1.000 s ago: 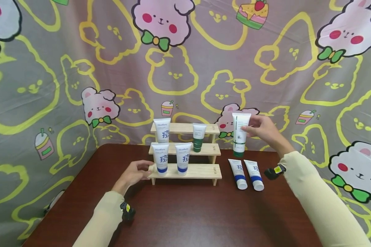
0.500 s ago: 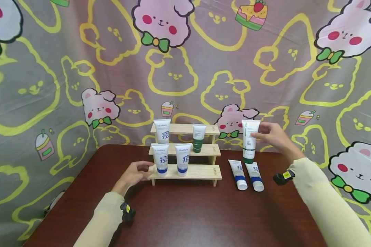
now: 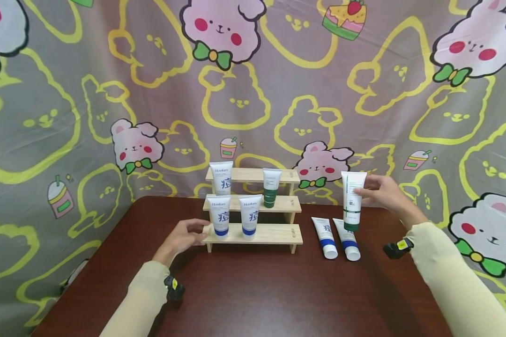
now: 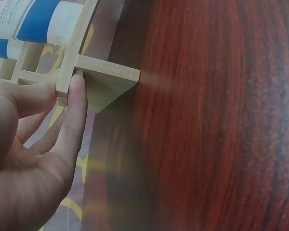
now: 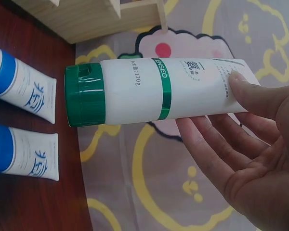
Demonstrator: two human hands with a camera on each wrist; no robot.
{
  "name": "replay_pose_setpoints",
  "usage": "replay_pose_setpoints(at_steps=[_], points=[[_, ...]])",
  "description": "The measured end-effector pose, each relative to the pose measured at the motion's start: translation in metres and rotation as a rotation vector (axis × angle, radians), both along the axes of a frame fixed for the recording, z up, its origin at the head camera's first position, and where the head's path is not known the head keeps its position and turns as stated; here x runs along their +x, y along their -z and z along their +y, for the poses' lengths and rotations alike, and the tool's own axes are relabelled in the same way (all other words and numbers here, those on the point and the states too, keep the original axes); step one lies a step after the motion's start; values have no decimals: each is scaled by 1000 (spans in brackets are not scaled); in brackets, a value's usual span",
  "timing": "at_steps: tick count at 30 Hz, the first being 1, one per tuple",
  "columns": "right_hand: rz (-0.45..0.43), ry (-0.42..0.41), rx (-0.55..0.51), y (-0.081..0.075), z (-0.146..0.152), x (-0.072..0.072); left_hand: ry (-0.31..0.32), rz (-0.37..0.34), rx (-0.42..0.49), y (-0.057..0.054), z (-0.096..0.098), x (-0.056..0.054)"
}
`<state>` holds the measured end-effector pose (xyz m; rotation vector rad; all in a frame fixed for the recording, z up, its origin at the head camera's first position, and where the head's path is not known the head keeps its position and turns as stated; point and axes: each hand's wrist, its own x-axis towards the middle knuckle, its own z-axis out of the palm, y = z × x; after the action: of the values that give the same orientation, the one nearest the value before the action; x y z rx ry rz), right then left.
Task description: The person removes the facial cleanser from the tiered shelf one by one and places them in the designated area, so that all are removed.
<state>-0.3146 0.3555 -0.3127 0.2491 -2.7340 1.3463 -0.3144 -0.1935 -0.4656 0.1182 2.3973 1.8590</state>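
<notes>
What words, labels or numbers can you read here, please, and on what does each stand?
"ENSEO", possibly cut off: green-capped white tube.
"净含量:120g": same tube.
"氨": same tube.
"Hankey": three upright blue-lettered tubes.
"痘": those, plus two lying tubes.
Too small or blurred: other fine print, text on the shelved half-green tube.

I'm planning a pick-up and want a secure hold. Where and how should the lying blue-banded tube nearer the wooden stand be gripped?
Probably from above, with thumb and fingers across its sides at the blue band, just behind the white cap. The tube lies on the table; there it looks rounded and thick, while its other end is a thin, flat edge.
</notes>
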Motion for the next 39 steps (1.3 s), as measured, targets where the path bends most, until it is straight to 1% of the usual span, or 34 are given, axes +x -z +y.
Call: replay_pose_setpoints(at_steps=[5,12,13,19,24,27,34,39], points=[[-18,-5,-30,7,11,-2,-11,-11,-10,-1,1,0],[-22,-34,-49,16,23,-3,6,5,-16,-1,0,0],[-27,-35,-48,16,25,-3,-1,2,-14,-1,0,0],[-46,-34,-6,20,30,0,-14,14,-29,0,1,2],[-50,-32,-3,26,37,2,-8,22,-22,0,1,2],[-59,-25,8,31,42,1,-6,22,-23,1,1,2],[-80,7,24,41,50,2,-26,5,-31,2,1,1],[-81,13,39,48,56,3,-11,15,-37,2,1,1]])
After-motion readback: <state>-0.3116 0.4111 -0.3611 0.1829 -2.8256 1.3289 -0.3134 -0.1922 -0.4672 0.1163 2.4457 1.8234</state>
